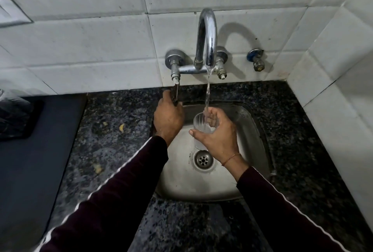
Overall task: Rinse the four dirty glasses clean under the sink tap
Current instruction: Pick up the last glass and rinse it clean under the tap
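A clear ribbed glass is held over the steel sink, upright under the tap. My right hand grips it round the side, thumb in front and fingers at the far rim. Water runs from the spout onto those fingers and into the glass. My left hand grips the long tap lever that hangs from the left valve. No other glasses are in view.
Dark speckled granite counter surrounds the sink, with a few food scraps on its left part. A dark mat lies at far left with a black object on it. A small valve juts from the tiled wall at right. The drain is open.
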